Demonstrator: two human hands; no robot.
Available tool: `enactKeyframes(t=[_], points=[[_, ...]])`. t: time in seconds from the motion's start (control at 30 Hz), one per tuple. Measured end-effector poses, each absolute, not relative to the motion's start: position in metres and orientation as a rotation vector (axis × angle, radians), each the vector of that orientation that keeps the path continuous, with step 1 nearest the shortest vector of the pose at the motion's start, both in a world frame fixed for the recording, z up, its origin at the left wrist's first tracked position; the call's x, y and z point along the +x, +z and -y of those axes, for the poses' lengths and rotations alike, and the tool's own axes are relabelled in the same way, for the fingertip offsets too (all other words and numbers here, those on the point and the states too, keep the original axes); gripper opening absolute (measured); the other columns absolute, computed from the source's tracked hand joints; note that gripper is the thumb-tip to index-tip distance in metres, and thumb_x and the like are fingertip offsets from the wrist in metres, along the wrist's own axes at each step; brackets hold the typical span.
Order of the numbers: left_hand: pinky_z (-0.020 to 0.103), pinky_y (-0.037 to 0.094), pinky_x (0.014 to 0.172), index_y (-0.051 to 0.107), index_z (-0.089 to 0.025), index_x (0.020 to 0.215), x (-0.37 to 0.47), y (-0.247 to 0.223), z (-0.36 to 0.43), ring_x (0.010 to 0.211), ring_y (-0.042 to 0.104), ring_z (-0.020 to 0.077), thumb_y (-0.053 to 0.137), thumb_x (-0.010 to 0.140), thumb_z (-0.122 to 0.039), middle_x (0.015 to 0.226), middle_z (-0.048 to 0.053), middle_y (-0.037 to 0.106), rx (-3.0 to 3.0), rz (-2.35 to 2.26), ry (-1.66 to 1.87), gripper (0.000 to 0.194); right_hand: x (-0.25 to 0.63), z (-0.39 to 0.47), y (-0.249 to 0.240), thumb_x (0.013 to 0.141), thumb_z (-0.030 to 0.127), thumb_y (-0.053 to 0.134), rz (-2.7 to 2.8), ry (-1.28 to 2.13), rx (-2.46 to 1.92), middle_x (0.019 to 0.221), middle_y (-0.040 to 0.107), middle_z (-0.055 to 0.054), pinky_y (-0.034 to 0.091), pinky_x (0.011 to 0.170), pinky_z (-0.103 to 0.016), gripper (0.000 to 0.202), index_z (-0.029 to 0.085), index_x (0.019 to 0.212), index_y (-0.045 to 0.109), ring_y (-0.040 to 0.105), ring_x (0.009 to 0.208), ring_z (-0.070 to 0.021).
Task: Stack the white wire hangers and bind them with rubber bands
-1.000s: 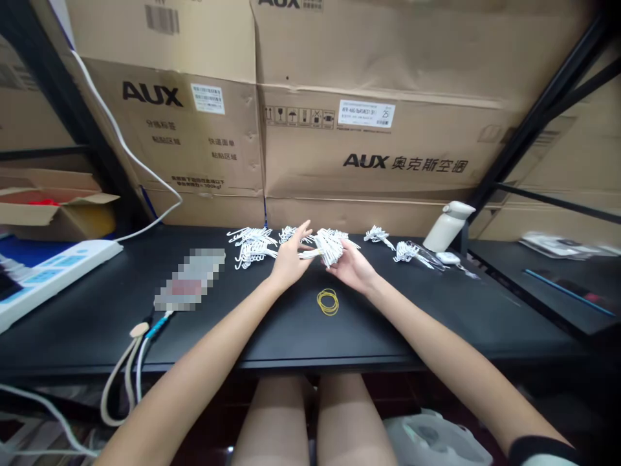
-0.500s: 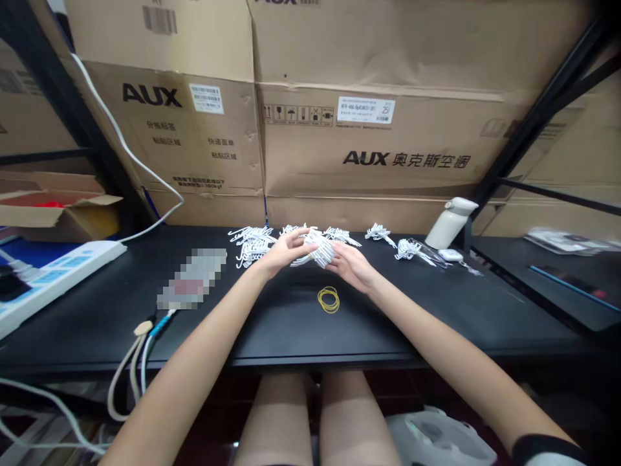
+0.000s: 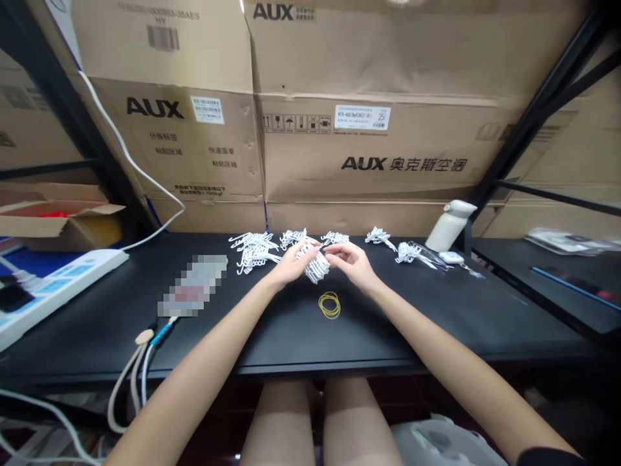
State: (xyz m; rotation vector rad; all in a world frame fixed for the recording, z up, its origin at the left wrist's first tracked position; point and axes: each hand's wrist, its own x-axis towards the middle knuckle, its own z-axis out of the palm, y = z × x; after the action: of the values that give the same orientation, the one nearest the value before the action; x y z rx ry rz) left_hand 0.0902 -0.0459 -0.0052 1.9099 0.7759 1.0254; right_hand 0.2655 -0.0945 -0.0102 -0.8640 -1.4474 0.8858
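A bundle of white wire hooks point(image 3: 316, 266) is gripped in my left hand point(image 3: 294, 264), the thumb lying across its top. Close by its right side is my right hand point(image 3: 353, 265), with thumb and bent fingertips drawn together at the bundle's edge. Whatever is between those fingertips is too small to make out. Several yellow rubber bands point(image 3: 329, 305) lie in a loose pile on the black table point(image 3: 291, 336), nearer to me than the hands. Behind my left hand are more bundles of white hooks point(image 3: 255, 252), and another hook bundle point(image 3: 336, 239) sits behind my right hand.
Farther right lie two more hook bundles point(image 3: 381, 237), a white bottle point(image 3: 450, 225) and a small white case point(image 3: 451, 257). To the left are a blurred-out phone-like object point(image 3: 194, 285) with a cable and a power strip point(image 3: 63, 291). Large cardboard boxes point(image 3: 310, 168) stand behind.
The bundle has turned and come slightly lower in my left hand. My right hand has shifted from gripping its right side to fingertips at its edge. The view has tilted up a little.
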Motion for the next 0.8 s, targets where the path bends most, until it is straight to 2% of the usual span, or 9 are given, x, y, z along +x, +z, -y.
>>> enactKeyframes(t=[0.1, 0.27, 0.47, 0.6, 0.8], points=[[0.035, 0.049, 0.085, 0.066, -0.017, 0.102, 0.09, -0.005, 0.046, 0.093, 0.064, 0.0223, 0.056, 0.084, -0.05, 0.099, 0.008, 0.069, 1.903, -0.723, 0.959, 0.039, 0.267, 0.099, -0.006, 0.07, 0.038, 0.074, 1.577, 0.969, -0.877, 0.075, 0.065, -0.002, 0.051, 0.067, -0.032, 0.023, 0.019, 0.083, 0.07, 0.059, 0.063, -0.0145], [0.033, 0.047, 0.085, 0.067, -0.015, 0.1, 0.089, -0.001, 0.051, 0.093, 0.062, 0.0218, 0.054, 0.086, -0.048, 0.099, 0.009, 0.069, 1.933, -0.642, 0.844, 0.038, 0.268, 0.102, -0.002, 0.071, 0.039, 0.073, 1.614, 1.114, -0.886, 0.067, 0.061, 0.0, 0.05, 0.065, -0.03, 0.024, 0.017, 0.077, 0.066, 0.057, 0.062, -0.0131], [0.031, 0.044, 0.085, 0.066, -0.014, 0.101, 0.089, 0.001, 0.05, 0.092, 0.06, 0.0201, 0.055, 0.086, -0.048, 0.098, 0.008, 0.067, 1.886, -0.634, 0.873, 0.039, 0.265, 0.106, 0.003, 0.074, 0.044, 0.071, 1.53, 1.179, -0.895, 0.06, 0.052, 0.003, 0.042, 0.047, -0.022, 0.031, 0.017, 0.075, 0.056, 0.048, 0.051, -0.0088], [0.029, 0.043, 0.079, 0.067, -0.015, 0.096, 0.09, -0.001, 0.046, 0.082, 0.059, 0.0172, 0.057, 0.084, -0.048, 0.089, 0.005, 0.066, 1.819, -0.698, 0.9, 0.037, 0.264, 0.112, 0.008, 0.078, 0.044, 0.067, 1.56, 1.23, -0.871, 0.056, 0.045, 0.006, 0.034, 0.042, -0.02, 0.03, 0.018, 0.077, 0.053, 0.039, 0.046, -0.0063], [0.026, 0.043, 0.071, 0.07, -0.016, 0.09, 0.09, -0.004, 0.038, 0.076, 0.059, 0.0158, 0.065, 0.077, -0.042, 0.085, 0.005, 0.068, 1.535, -0.881, 1.034, 0.03, 0.266, 0.116, 0.01, 0.078, 0.039, 0.067, 1.84, 1.019, -0.949, 0.065, 0.053, 0.002, 0.031, 0.045, -0.021, 0.025, 0.015, 0.075, 0.058, 0.04, 0.049, -0.006]])
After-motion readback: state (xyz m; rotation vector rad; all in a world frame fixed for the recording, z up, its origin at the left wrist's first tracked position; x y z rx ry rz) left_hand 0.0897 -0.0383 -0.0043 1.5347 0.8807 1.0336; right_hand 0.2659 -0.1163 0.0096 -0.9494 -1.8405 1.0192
